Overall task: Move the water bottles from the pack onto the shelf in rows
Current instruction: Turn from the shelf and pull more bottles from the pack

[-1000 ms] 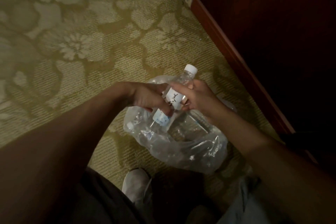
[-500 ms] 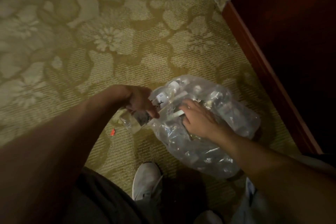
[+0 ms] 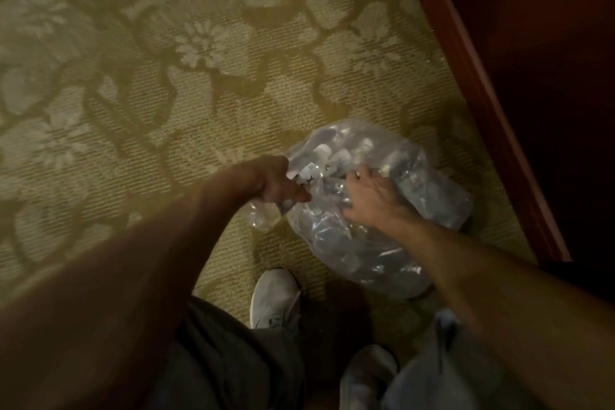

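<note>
Head view: bottle lifted a second ago is gone; left hand point(image 3: 278, 188) pinches pack point(image 3: 382, 210) wrap, right hand point(image 3: 374, 198) spread, reaching for another bottle.

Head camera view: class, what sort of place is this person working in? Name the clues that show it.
Probably a carpeted indoor room, perhaps a hotel. Clues: the floral patterned carpet, the dark polished wooden furniture at right, and the clear plastic pack of bottles lying on the floor.

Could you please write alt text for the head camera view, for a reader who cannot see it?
A person's left hand grips the plastic wrap of a water bottle pack on patterned carpet, while the right hand rests spread on it.
</note>
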`<state>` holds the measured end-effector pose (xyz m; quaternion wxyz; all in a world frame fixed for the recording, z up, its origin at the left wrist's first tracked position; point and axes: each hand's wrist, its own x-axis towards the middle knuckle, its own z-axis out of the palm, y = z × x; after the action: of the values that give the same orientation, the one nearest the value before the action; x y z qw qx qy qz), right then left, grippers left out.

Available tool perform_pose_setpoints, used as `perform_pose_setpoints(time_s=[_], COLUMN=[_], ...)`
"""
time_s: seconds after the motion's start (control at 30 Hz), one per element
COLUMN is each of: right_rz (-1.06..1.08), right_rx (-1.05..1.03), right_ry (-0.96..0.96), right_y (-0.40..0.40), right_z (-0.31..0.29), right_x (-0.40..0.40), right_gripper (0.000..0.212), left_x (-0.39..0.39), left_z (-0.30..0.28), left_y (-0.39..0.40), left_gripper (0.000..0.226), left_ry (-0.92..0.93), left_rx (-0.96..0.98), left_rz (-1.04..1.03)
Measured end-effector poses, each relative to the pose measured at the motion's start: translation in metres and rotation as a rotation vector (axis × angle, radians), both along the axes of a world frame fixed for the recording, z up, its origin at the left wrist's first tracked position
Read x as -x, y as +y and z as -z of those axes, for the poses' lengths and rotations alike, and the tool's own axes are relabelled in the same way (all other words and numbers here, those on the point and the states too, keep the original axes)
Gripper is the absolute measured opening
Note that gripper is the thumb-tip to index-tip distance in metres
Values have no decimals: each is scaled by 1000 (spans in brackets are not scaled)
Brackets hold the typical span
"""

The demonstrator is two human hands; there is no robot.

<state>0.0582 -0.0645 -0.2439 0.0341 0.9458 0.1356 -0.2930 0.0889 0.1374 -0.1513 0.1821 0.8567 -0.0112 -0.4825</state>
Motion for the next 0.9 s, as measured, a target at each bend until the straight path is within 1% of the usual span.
perform_pose_setpoints(time_s=[0.07, 0.1, 0.17, 0.27, 0.33, 0.4, 0.5, 0.57, 0.6, 0.7, 0.77, 0.83, 0.9], right_rz=[120, 187, 357, 621, 849, 1125, 1528, 1740, 1790, 1787, 1743, 1693, 1633], right_rx=[21, 31, 20, -70, -184, -358, -633, -802, -866, -1015, -1115, -1206, -1276], right_ry=[72, 94, 146, 242, 306, 333, 335, 398, 421, 445, 395, 326, 233], right_y=[-3, -4, -11, -27, -37, -42, -50, -57, -61, -78, -91, -103, -116], right_z=[-25, -39, -69, -121, -161, -203, -270, -328, -359, -449, -507, -559, -603], right_x=[11, 17, 28, 38, 42, 48, 59, 70, 75, 94, 105, 115, 124], right_gripper=[73, 71, 69, 74, 83, 90, 79, 70, 66, 58, 56, 53, 52], left_x=[12, 18, 30, 46, 52, 56, 63, 70, 72, 79, 80, 82, 85], left_z=[-11, -18, -36, -73, -106, -141, -202, -250, -277, -356, -406, -451, -490], left_y=[-10, -15, -26, -47, -60, -71, -83, -90, -93, -105, -116, -129, -145], left_gripper=[55, 60, 71, 82, 81, 80, 84, 79, 75, 71, 59, 44, 38], left_ry=[-82, -85, -40, 12, 18, 19, 32, 18, 11, 13, 26, 9, -24], left_rx=[-22, -9, 35, 92, 105, 139, 183, 226, 251, 330, 406, 443, 495], left_rz=[16, -11, -144, -326, -382, -444, -564, -625, -637, -627, -611, -556, -514])
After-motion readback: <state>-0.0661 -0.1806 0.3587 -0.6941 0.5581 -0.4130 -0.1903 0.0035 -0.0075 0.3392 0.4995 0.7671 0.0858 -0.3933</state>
